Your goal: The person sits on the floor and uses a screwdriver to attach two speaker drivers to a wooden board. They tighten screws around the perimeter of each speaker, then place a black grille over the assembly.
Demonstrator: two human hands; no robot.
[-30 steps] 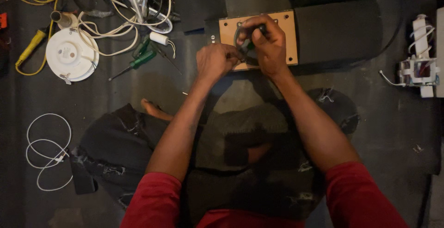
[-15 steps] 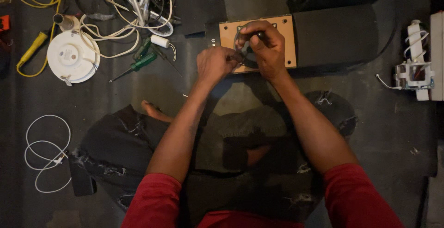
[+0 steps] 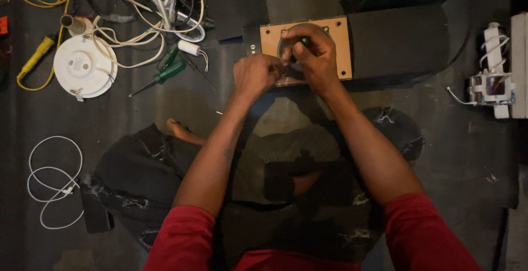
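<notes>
Person sits cross-legged on dark floor [image 3: 473,155], red sleeves at 6 o'clock, knees in torn dark trousers spread to 8 and 4

Both hands meet just past the knees at 12 o'clock, over a small wooden board [image 3: 335,42]. Board lies flat on floor, butted against a black panel [image 3: 399,40] at its 3 o'clock

Left hand [image 3: 254,75]: grip curled tight at board's near-left edge, fingers pinching smth small – can't tell what, too dark. Right hand [image 3: 312,53]: grip closed round a dark-handled tool [image 3: 303,42], prob a screwdriver, tip hidden under the fingers and pointing at the round fitting in board centre

Progress, my read: fitting already sits on the board, fixing/wiring at its near edge looks mid-way. Can't see whether screws are in or wires connected; hands cover it

Unused so far, further out at 10 o'clock: green screwdriver [image 3: 165,74], white round lamp base [image 3: 83,66], tangle of white cables [image 3: 159,7], yellow cable [image 3: 33,56]. White cable loop [image 3: 49,180] at 8 o'clock. White plastic part [image 3: 492,81] at 3 o'clock, well apart
</notes>
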